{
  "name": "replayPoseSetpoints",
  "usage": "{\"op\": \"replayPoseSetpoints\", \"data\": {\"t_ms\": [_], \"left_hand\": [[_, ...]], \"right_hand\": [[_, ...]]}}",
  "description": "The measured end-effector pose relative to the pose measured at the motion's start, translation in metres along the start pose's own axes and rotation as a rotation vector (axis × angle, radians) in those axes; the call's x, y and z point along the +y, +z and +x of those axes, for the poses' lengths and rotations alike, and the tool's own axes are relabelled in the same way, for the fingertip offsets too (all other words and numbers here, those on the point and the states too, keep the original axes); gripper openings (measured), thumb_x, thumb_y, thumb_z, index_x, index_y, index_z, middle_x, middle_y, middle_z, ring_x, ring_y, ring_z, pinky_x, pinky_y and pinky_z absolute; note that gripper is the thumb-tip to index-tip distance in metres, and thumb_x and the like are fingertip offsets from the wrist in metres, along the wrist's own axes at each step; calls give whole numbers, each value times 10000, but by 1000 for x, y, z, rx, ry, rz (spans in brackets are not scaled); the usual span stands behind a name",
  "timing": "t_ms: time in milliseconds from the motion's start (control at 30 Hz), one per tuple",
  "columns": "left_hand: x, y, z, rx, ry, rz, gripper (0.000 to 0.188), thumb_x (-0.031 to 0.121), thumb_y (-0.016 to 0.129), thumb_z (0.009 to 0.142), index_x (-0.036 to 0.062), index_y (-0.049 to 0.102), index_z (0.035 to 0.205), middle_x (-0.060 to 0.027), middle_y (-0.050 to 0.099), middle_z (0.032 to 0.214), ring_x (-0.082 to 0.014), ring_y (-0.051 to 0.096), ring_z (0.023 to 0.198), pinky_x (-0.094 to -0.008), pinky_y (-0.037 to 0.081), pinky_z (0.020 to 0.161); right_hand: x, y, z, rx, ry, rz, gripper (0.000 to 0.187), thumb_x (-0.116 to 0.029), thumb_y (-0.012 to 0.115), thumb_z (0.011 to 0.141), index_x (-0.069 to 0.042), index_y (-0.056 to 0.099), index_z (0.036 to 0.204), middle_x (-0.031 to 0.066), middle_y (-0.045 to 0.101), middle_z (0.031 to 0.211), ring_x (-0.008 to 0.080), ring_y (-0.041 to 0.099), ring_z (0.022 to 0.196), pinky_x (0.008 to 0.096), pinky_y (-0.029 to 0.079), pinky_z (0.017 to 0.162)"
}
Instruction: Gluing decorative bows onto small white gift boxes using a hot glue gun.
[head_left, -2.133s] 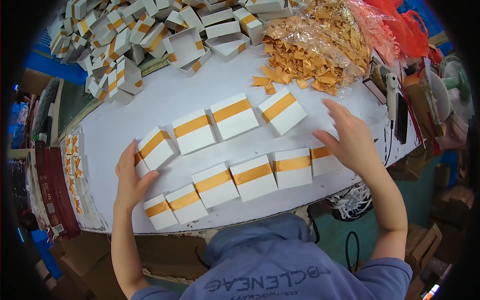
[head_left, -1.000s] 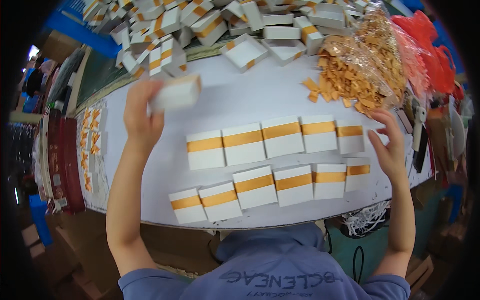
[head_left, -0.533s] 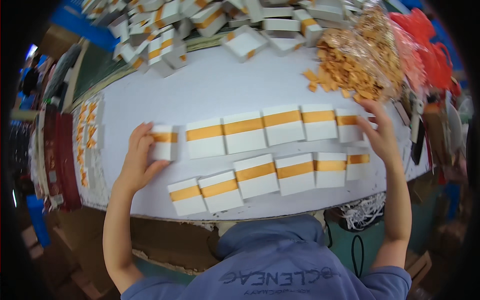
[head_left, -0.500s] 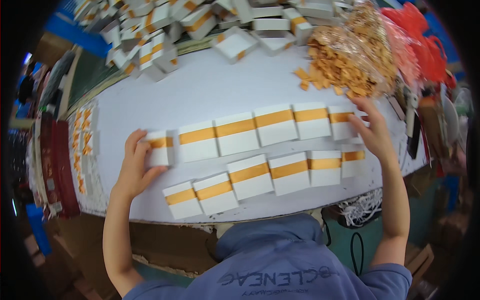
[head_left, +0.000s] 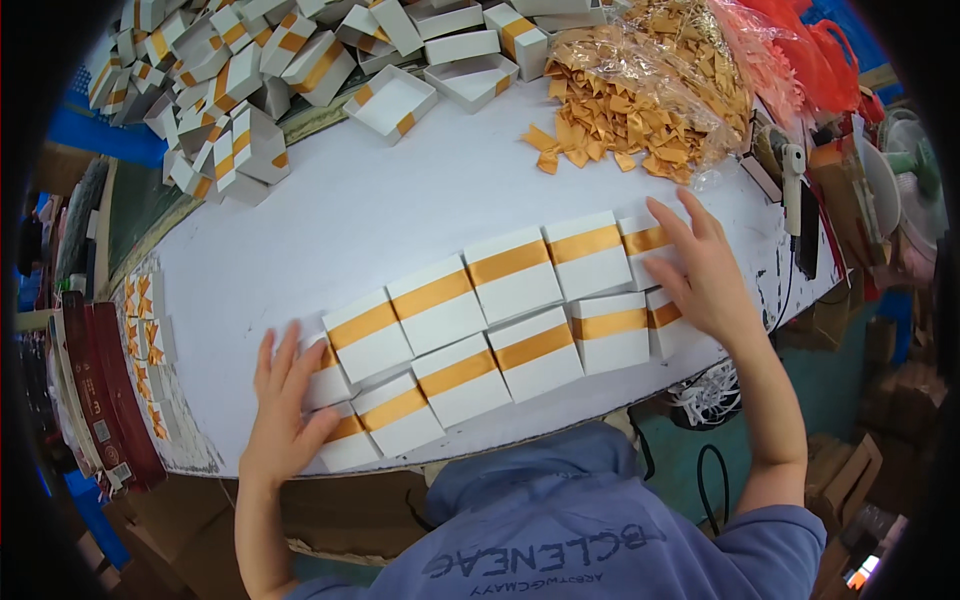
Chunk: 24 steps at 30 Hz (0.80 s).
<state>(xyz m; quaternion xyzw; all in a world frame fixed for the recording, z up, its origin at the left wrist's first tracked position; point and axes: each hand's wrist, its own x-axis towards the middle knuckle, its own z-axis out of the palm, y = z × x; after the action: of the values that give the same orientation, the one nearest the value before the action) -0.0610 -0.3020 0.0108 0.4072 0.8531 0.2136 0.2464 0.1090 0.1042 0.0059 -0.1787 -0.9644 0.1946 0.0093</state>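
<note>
Two rows of white boxes with gold ribbon bands lie side by side on the white tabletop. The back row (head_left: 432,300) and front row (head_left: 462,380) touch along most of their length and slant up to the right. My left hand (head_left: 280,420), fingers spread, is against the left-end boxes and partly covers a small box (head_left: 328,372) there. At the other end my right hand (head_left: 708,275) has its fingers apart, with the fingertips over the right-end box (head_left: 643,238). Neither hand is closed around a box.
Gold ribbon bows (head_left: 640,120) spill from a clear plastic bag at the back right, by a red bag (head_left: 815,60). White boxes (head_left: 310,65) are heaped at the back left. Small bow-topped boxes (head_left: 150,345) line the left edge. A pale handheld tool (head_left: 793,180) lies right.
The two rows were apart and now lie against each other. My left hand has moved nearer with the left-end box, and my right hand has shifted left and slightly nearer. The view has shifted too.
</note>
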Motion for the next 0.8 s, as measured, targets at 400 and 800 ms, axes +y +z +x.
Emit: {"op": "replayPoseSetpoints", "data": {"t_ms": [400,800], "left_hand": [[18,73,14,393,41,-120,640,265,615,766,29,384,1315,-251,154,1428,-398,216,1304,-462,222,1038],[70,17,85,390,333,-79,512,41,587,727,-29,453,1217,-230,366,1331,-374,337,1251,-437,275,1020]], "right_hand": [[22,23,-31,206,-217,-140,590,-406,660,716,-139,520,1223,141,394,1342,385,317,1239,534,261,975],[97,-28,-21,774,-1,-96,589,-155,657,734,-22,415,1254,183,360,1332,371,343,1213,456,242,1009]]}}
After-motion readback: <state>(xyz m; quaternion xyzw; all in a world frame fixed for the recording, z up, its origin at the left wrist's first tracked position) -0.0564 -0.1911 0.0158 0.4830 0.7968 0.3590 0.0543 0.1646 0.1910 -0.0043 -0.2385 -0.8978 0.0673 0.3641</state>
